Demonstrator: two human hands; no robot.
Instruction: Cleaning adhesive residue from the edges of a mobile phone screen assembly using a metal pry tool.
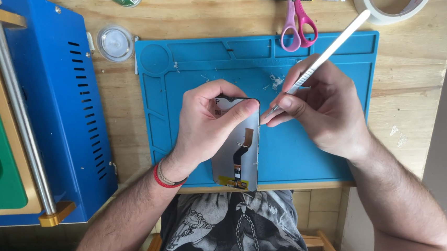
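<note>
Overhead, head view only. Left hand grips a phone screen panel, back side up, thumb across its top edge; panel lies over the near part of a blue mat on the wooden worktop. Right hand pinches a slim metal scalpel, tip touching the panel's upper right corner. White scraps lie on the mat. Pink scissors beyond the mat; tape roll far right; blue machine left.
</note>
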